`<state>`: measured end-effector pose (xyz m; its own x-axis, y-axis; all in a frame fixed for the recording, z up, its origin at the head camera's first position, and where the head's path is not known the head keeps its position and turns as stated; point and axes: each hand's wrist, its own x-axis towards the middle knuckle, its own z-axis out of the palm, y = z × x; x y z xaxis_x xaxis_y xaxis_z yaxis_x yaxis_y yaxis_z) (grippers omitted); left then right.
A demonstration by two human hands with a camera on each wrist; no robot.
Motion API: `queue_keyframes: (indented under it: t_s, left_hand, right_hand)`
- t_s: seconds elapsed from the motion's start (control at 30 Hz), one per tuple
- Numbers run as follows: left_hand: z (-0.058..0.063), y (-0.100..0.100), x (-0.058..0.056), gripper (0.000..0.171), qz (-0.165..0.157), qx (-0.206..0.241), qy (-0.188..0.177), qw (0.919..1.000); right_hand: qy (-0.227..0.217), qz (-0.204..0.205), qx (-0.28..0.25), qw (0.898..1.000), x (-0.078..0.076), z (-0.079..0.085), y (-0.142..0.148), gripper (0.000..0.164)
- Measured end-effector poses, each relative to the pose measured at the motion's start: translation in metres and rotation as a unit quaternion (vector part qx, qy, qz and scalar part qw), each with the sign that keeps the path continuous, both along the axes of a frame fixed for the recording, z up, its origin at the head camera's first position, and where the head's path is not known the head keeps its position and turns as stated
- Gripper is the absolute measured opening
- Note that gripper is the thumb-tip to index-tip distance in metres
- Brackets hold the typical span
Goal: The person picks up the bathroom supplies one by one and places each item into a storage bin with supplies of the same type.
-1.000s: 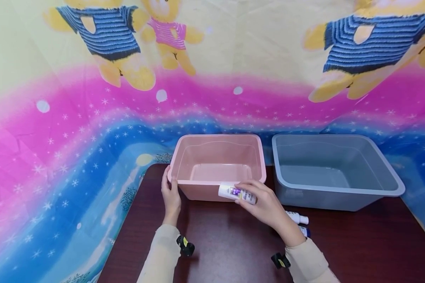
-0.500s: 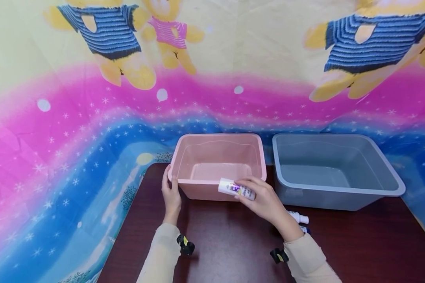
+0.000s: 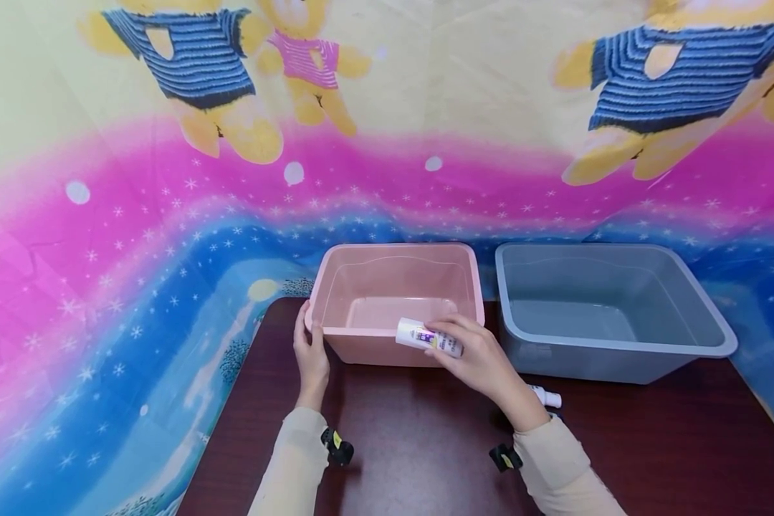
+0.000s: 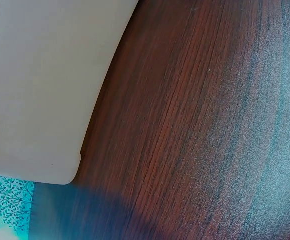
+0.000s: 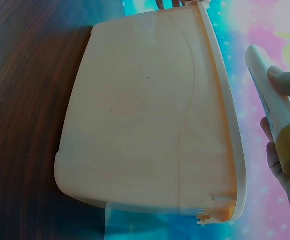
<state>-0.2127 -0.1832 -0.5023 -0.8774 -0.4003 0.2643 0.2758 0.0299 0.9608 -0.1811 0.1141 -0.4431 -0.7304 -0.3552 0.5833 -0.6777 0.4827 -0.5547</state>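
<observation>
My right hand (image 3: 480, 355) grips a small white bottle (image 3: 413, 333) with a purple label, thumb on one side and fingers on the other. The bottle lies tilted near the front rim of the pink plastic basin (image 3: 374, 347). In the right wrist view, the bottle (image 5: 270, 95) shows a yellowish end near the palm. My left hand (image 3: 312, 365) holds the basin's front left corner, thumb at the front and fingers at the side. The left wrist view shows only the basin's wall (image 4: 39, 90) and the table, not the hand.
A grey-blue basin (image 3: 606, 362) stands to the right of the pink one. A white bottle (image 3: 548, 396) lies on the dark wooden table (image 3: 413, 444), partly behind my right forearm. Patterned cloth (image 3: 393, 172) hangs behind the table.
My right hand and the bottle have shifted slightly up and to the left. My forearm now covers more of the things lying behind it. The left hand stays on the basin.
</observation>
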Motion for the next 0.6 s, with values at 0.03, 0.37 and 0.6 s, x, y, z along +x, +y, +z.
queue_keyframes:
  t_s: [0.03,0.37,0.6]
  left_hand:
    - [-0.004,-0.001,-0.002,0.047,-0.001,0.001,-0.001,1.0000]
    - [-0.026,-0.004,-0.013,0.046,0.017,-0.003,0.003,0.9998]
    - [-0.023,-0.003,-0.013,0.047,0.016,0.009,0.009,0.9998]
  right_hand:
    - [0.000,-0.001,0.000,1.000,-0.001,0.000,0.000,0.045]
    - [-0.010,-0.010,-0.001,1.000,-0.007,-0.001,0.002,0.046]
    - [-0.020,-0.010,0.000,1.000,-0.011,-0.003,0.003,0.044]
